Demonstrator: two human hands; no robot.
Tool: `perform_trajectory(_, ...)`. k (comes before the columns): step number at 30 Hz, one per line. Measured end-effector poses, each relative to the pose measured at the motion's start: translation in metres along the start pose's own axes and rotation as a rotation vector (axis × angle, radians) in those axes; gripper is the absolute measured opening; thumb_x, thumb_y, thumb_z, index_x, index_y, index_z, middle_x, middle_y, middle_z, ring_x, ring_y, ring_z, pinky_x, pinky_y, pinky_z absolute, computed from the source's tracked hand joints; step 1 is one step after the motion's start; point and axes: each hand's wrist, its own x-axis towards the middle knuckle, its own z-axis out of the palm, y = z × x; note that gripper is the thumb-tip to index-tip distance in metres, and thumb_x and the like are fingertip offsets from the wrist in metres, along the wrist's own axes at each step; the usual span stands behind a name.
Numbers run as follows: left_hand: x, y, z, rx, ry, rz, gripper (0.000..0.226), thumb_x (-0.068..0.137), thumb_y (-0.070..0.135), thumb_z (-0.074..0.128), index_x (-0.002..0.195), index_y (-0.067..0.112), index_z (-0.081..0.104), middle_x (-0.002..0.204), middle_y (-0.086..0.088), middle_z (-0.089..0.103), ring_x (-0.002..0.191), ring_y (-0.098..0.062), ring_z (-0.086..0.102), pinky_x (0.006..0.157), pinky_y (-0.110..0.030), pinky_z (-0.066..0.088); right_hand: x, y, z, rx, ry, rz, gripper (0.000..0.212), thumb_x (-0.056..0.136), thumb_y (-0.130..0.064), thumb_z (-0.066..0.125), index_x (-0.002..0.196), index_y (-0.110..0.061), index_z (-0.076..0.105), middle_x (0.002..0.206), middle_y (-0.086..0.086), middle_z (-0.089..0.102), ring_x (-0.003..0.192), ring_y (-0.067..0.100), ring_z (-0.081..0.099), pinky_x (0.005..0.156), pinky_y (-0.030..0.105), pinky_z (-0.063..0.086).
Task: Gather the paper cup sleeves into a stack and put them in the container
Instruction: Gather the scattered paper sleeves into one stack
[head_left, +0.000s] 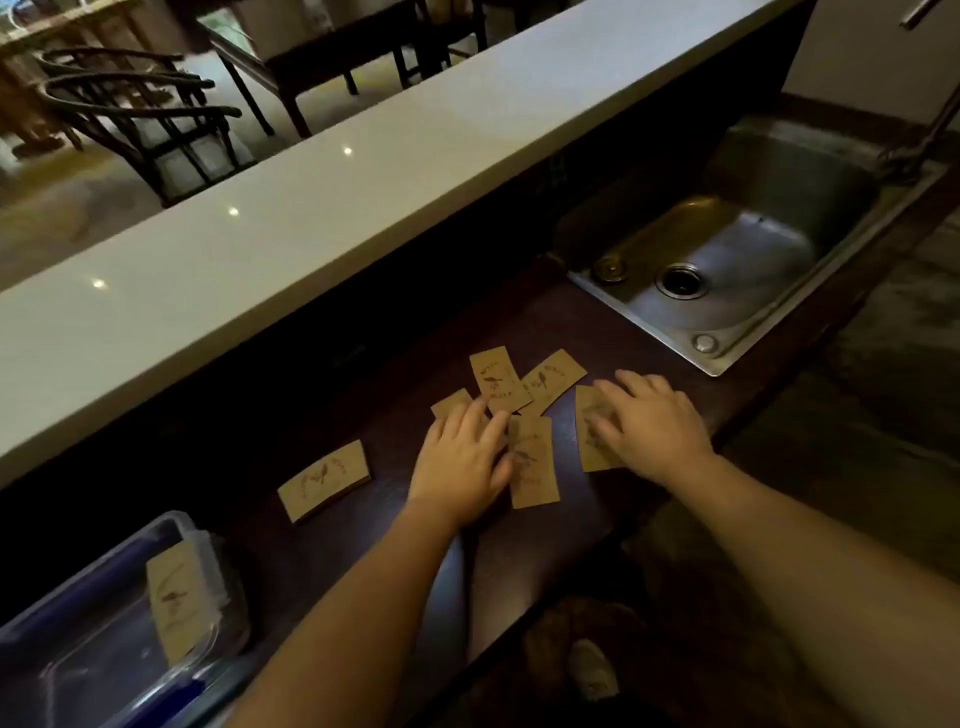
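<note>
Several flat brown paper cup sleeves with a bird print lie scattered on the dark counter (395, 519). My left hand (462, 457) rests palm down, fingers apart, over one sleeve (451, 402) and touches the edge of another (535, 467). My right hand (652, 423) lies flat on a sleeve (589, 452) to the right. Two more sleeves (498, 379) (553, 379) fan out just beyond the hands. One sleeve (324, 480) lies apart to the left. A clear plastic container (78, 623) at the lower left holds one sleeve (176, 597) leaning against its wall.
A steel sink (737, 260) is set into the counter at the right. A raised pale bar top (311, 208) runs along the far side. Chairs and tables stand beyond it. The counter's near edge drops off below my arms.
</note>
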Motion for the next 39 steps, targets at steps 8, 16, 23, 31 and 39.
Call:
perform_trajectory(8,0.011,0.046,0.021,-0.161,-0.061,-0.401,0.063,0.090,0.059,0.042,0.135,0.015,0.045,0.128,-0.009,0.052,0.120,-0.027,0.045,0.094,-0.039,0.042,0.003,-0.010,0.030,0.281,-0.051,0.435,0.066,0.082,-0.057,0.058,0.121,-0.004,0.049,0.124,0.017,0.050,0.116,0.033,0.046,0.089,0.045,0.045)
perform_trajectory(16,0.031,0.069,0.019,-0.568,-0.171,-0.815,0.051,0.084,0.036,0.063,0.118,0.001,0.051,0.126,-0.018,0.056,0.118,-0.035,0.050,0.092,-0.040,0.045,0.009,-0.024,0.037,0.383,-0.106,0.677,0.070,0.073,-0.047,0.075,0.121,-0.004,0.048,0.128,0.018,0.050,0.118,0.035,0.048,0.090,0.044,0.046)
perform_trajectory(23,0.038,0.067,0.018,-0.847,-0.223,-0.939,0.041,0.074,0.025,0.069,0.107,0.004,0.057,0.114,-0.016,0.062,0.105,-0.033,0.060,0.086,-0.042,0.054,0.014,-0.021,0.037,0.656,-0.075,0.733,0.041,0.081,-0.017,0.067,0.116,-0.008,0.047,0.113,0.015,0.064,0.100,0.036,0.062,0.071,0.038,0.051)
perform_trajectory(31,0.014,0.058,0.016,-1.648,-0.181,-0.982,0.022,0.089,-0.007,0.050,0.101,0.004,0.065,0.100,-0.017,0.074,0.092,-0.031,0.070,0.082,-0.049,0.057,-0.017,-0.011,0.031,1.449,-0.111,0.563,0.020,0.080,-0.001,0.071,0.095,-0.010,0.061,0.078,0.003,0.072,0.064,0.015,0.072,0.055,0.026,0.056)
perform_trajectory(39,0.001,0.071,0.012,-1.912,-0.104,-1.022,0.028,0.095,0.011,0.043,0.101,0.006,0.069,0.092,-0.016,0.078,0.085,-0.031,0.073,0.074,-0.047,0.060,-0.039,-0.038,0.039,1.272,-0.239,0.428,0.024,0.080,-0.011,0.075,0.100,-0.005,0.063,0.088,0.015,0.071,0.080,0.027,0.070,0.075,0.042,0.058)
